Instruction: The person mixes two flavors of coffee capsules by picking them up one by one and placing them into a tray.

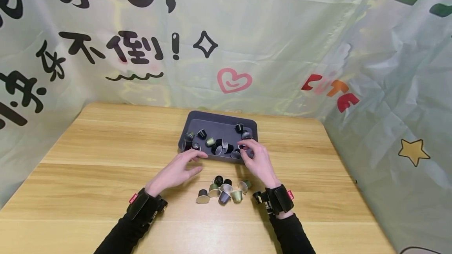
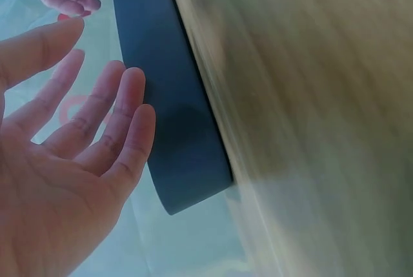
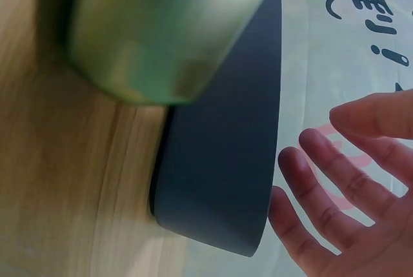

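A dark grey rectangular tray (image 1: 226, 124) holds several coffee capsules, mostly black, with a light green capsule (image 1: 210, 142) among them. My left hand (image 1: 178, 171) is at the tray's front left edge, fingers loosely extended with nothing in them; in the left wrist view its fingertips overlap the tray wall (image 2: 161, 96). Over the front right corner reaches my right hand (image 1: 259, 163), its fingers relaxed and near the capsules there. The right wrist view shows no capsule between its fingers (image 3: 329, 219). In front of the tray, several capsules lie grouped on the table, including a purple-blue capsule (image 1: 224, 197).
The wooden table (image 1: 106, 191) ends at a printed cloth backdrop (image 1: 282, 50) behind the tray and along the sides. A green capsule (image 3: 161, 38) on the table looms close to the right wrist camera. Each wrist wears a black strap with a camera.
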The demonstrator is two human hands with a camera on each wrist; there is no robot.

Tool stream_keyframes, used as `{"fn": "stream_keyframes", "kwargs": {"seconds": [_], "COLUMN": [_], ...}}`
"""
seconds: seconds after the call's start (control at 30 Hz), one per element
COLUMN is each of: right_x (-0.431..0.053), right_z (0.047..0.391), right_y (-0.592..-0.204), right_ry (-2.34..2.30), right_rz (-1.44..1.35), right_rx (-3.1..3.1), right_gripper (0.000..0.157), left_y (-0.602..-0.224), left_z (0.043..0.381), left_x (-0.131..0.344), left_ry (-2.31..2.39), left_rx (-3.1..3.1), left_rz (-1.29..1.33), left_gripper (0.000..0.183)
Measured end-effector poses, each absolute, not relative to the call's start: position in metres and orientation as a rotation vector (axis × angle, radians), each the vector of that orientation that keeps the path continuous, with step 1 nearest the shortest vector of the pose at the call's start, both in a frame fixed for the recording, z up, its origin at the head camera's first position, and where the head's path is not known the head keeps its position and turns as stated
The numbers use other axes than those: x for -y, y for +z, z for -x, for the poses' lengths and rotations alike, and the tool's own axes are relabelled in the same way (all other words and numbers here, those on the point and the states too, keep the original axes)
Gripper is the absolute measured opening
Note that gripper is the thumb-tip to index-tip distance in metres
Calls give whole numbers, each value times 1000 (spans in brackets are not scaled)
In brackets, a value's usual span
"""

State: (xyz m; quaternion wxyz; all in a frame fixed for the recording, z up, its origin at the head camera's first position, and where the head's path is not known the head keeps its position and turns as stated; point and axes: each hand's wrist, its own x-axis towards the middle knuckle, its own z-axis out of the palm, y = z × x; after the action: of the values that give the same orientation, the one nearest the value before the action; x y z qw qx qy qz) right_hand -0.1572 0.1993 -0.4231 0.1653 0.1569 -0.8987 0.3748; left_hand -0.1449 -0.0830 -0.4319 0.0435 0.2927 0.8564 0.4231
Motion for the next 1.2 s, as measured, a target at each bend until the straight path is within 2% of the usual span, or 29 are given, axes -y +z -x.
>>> {"fn": "stream_keyframes", "kwargs": {"seconds": [0.5,0.83,1.2], "right_x": [-202,-194,-195], "right_z": [155,153,154], "right_y": [-424,-428,-428], "right_ry": [1061,1000,1018], "right_rz": [-472,-647,-615], "right_rx": [2615,2768,2753], "right_gripper": [23,26,25], "left_y": [-434,-435,-436], "left_z": [143,139,140], "left_x": [80,81,82], "left_ry": [1232,1183,1145], "left_rx": [-2600,-2594,-2580], "left_rz": [-935,-943,-947], "left_gripper": [37,33,35]}}
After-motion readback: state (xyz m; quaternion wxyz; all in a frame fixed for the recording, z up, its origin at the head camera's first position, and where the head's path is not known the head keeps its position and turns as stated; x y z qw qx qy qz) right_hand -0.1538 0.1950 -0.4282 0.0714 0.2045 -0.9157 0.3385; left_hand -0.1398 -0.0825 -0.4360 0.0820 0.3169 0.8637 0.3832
